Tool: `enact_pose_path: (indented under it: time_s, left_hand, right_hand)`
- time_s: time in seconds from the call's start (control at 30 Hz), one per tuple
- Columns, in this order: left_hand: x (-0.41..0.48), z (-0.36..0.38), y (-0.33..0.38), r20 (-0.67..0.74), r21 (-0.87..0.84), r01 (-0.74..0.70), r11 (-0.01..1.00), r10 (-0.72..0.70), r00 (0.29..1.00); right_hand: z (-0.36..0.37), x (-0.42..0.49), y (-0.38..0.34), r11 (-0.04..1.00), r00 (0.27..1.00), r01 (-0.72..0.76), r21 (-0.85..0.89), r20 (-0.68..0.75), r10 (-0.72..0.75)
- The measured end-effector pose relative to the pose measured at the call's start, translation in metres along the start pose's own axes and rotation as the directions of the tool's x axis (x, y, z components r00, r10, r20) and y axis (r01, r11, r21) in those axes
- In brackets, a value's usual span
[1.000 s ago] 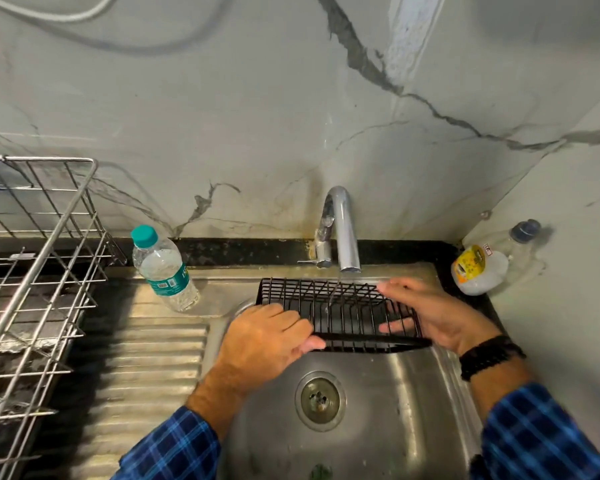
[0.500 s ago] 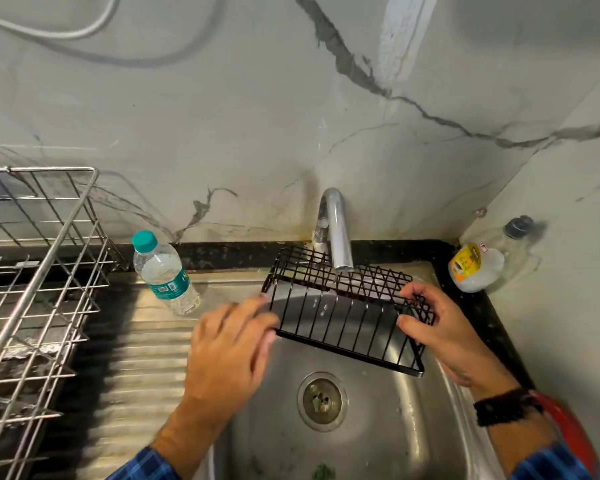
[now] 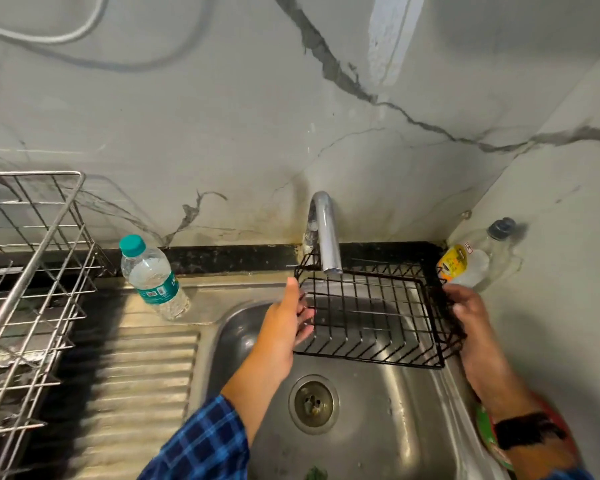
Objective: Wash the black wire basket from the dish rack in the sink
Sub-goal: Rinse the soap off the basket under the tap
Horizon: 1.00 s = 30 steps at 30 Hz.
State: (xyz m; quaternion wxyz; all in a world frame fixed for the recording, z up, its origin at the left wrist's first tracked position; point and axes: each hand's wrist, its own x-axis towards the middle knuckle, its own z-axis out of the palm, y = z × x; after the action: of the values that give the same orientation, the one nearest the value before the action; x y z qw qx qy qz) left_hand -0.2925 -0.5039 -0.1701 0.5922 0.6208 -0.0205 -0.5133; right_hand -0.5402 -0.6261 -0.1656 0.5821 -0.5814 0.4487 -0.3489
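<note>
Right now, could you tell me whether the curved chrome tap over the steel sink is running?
Off, apparently: no stream shows below the curved chrome tap, above the black wire basket.

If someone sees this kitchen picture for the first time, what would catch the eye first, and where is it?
The black wire basket stands out first: the left hand and right hand grip its two ends and hold it over the sink, just below the tap. Next come the plastic water bottle on the drainboard to the left, and the steel dish rack at the far left.
</note>
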Motion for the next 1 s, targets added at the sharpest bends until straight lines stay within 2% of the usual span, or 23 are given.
enact_pose_path:
  time_s: [0.07,0.1,0.17,0.23,0.3,0.4,0.53,0.57,0.6,0.67,0.73,0.8,0.83,0.87,0.93,1.0]
  left_hand:
    - [-0.004,0.014,-0.002,0.031,0.073,-0.092,0.993,0.090,0.995]
    - [-0.005,0.021,-0.004,0.046,0.123,-0.143,0.982,0.138,0.989]
    - [-0.006,0.033,-0.009,0.057,0.217,-0.209,0.954,0.201,0.978]
    - [-0.007,0.040,-0.012,0.063,0.268,-0.223,0.937,0.214,0.975]
    - [-0.005,0.039,-0.012,0.091,0.159,-0.167,0.973,0.154,0.984]
    - [0.004,0.022,-0.007,0.072,0.020,-0.076,0.997,0.075,0.995]
    - [0.015,0.001,-0.006,0.024,-0.017,-0.106,0.994,0.106,0.994]
    - [0.016,-0.004,-0.007,0.021,-0.029,-0.131,0.991,0.132,0.991]
    - [0.016,-0.010,-0.007,0.009,-0.049,-0.153,0.987,0.154,0.988]
    - [0.015,-0.025,-0.008,-0.030,-0.057,-0.173,0.983,0.172,0.985]
    - [0.016,-0.038,-0.014,-0.048,-0.053,-0.164,0.985,0.161,0.986]
    - [0.016,-0.044,-0.025,-0.046,-0.051,-0.150,0.987,0.148,0.988]
    - [0.015,-0.044,-0.031,-0.041,-0.053,-0.148,0.988,0.146,0.988]
    - [0.012,-0.043,-0.037,-0.026,-0.046,-0.147,0.988,0.146,0.989]
    - [0.007,-0.041,-0.047,0.032,-0.015,-0.164,0.986,0.164,0.986]
    - [0.003,-0.046,-0.057,0.039,-0.045,-0.164,0.985,0.166,0.985]
  right_hand:
    - [0.016,-0.001,-0.004,0.968,0.986,-0.043,-0.247,-0.165,0.002]
    - [0.028,-0.001,-0.004,0.917,0.977,-0.092,-0.389,-0.215,0.007]
    - [0.066,-0.003,-0.009,0.722,0.969,-0.185,-0.666,-0.246,0.022]
    - [0.113,-0.009,-0.017,0.580,0.979,-0.179,-0.795,-0.204,0.021]
    - [0.153,-0.019,-0.029,0.519,0.994,-0.057,-0.853,-0.095,-0.046]
    - [0.173,-0.023,-0.031,0.338,0.970,0.220,-0.915,0.167,-0.178]
    - [0.158,-0.009,-0.027,0.092,0.806,0.581,-0.809,0.556,-0.202]
    - [0.149,0.000,-0.028,0.070,0.786,0.609,-0.790,0.591,-0.181]
    - [0.138,0.011,-0.027,0.072,0.797,0.594,-0.801,0.576,-0.181]
    - [0.110,0.035,-0.022,0.138,0.879,0.462,-0.876,0.432,-0.200]
    - [0.094,0.049,-0.017,0.229,0.949,0.302,-0.925,0.271,-0.158]
    - [0.102,0.045,-0.015,0.299,0.985,0.165,-0.940,0.139,-0.105]
    - [0.117,0.036,-0.015,0.299,0.990,0.125,-0.946,0.099,-0.099]
    - [0.136,0.023,-0.015,0.275,0.989,0.129,-0.953,0.102,-0.109]
    - [0.173,-0.004,-0.014,0.209,0.964,0.247,-0.946,0.218,-0.150]
    - [0.193,-0.019,-0.015,0.198,0.924,0.361,-0.911,0.321,-0.210]
